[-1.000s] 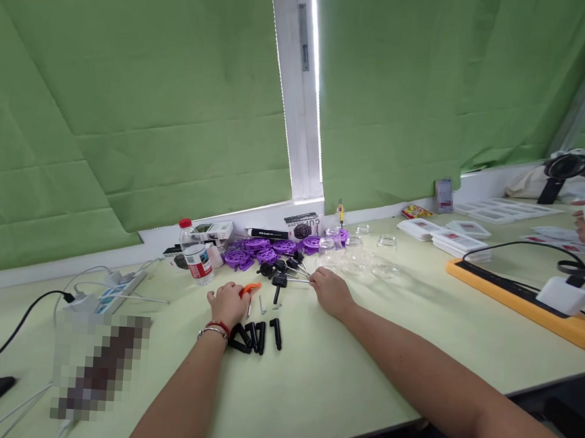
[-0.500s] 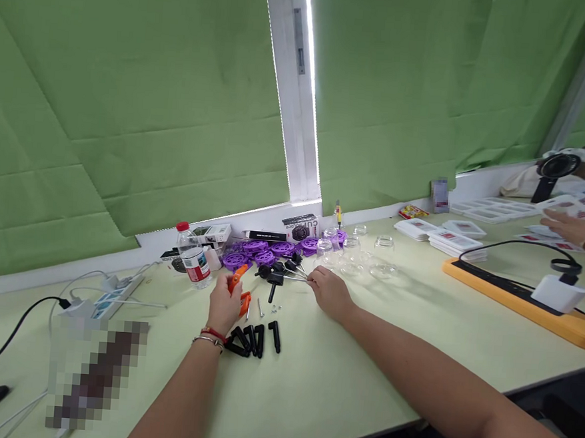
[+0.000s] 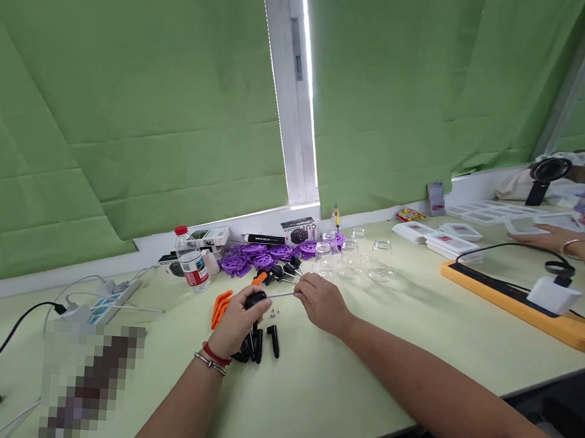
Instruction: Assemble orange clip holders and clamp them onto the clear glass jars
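My left hand [image 3: 238,318] is closed round orange pliers [image 3: 220,307] and the black handle [image 3: 255,298] of a small tool. Its thin metal shaft [image 3: 282,294] runs right into the pinched fingers of my right hand [image 3: 319,302]. Both hands hover just above the pale green table [image 3: 341,382]. Under my left hand lie several loose black handles [image 3: 264,342], with tiny screws [image 3: 272,315] beside them. More black-handled tools [image 3: 283,270] sit just behind the hands.
Purple plastic wheels [image 3: 252,256], a water bottle [image 3: 189,260], small boxes [image 3: 299,231] and clear glass jars [image 3: 364,259] line the back. A power strip [image 3: 111,294] with cables lies left. An orange tray [image 3: 522,298] and white packs [image 3: 446,240] are right, where another person's hand [image 3: 546,237] works.
My left hand picked up the orange pliers, then came right to grip the black handle. My right hand lifted a tool from the pile and drew it toward me.
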Demonstrator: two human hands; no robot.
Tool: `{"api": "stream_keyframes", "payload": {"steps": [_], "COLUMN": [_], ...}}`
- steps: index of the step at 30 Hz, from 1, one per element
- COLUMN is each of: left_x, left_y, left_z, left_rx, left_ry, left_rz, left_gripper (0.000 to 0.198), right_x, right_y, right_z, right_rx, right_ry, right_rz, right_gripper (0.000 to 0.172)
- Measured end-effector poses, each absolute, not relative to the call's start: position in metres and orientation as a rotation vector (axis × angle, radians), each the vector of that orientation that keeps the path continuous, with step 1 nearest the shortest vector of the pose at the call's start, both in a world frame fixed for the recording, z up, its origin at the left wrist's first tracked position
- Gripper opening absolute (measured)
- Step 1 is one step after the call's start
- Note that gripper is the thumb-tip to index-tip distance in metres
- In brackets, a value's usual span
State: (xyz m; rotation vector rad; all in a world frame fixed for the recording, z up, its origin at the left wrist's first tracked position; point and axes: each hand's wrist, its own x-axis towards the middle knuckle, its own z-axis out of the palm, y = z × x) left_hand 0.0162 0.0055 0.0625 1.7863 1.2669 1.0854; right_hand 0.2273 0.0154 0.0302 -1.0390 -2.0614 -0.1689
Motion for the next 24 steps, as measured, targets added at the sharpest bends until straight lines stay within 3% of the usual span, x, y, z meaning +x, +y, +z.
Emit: {"api": "stream_keyframes", "payload": {"steps": [4, 8, 14, 19, 24], "left_x": [0.017, 0.026, 0.049, 0.043, 0.017], "left_y": [0.0, -0.012, -0.028, -0.02, -0.001], "left_z": [0.064, 0.066, 0.06, 0.057, 0.062], "left_rx": [2.066, 2.471, 2.777, 2.678, 2.158], "left_ry": [1.229, 1.144, 0.943, 0.924, 1.08], "left_rz": [1.074, 1.0, 0.703, 0.853, 1.178], "left_gripper": [0.024, 0.019, 0.025, 0.017, 0.022], "right_x": [0.233, 0.233, 0.219, 0.224, 0.253], "right_y": [0.013, 0.007, -0.01, -0.001, 0.021], "right_z": [0.038, 0.05, 0.058, 0.059, 0.057], "right_rx": [-0.926, -0.925, -0.884, -0.763, -0.74], "right_ry": [-2.006, -1.887, -1.78, -1.431, -1.182], "right_rz": [0.017, 0.275, 0.67, 0.964, 0.906], "right_gripper": [0.024, 0.033, 0.033, 0.03, 0.037]}}
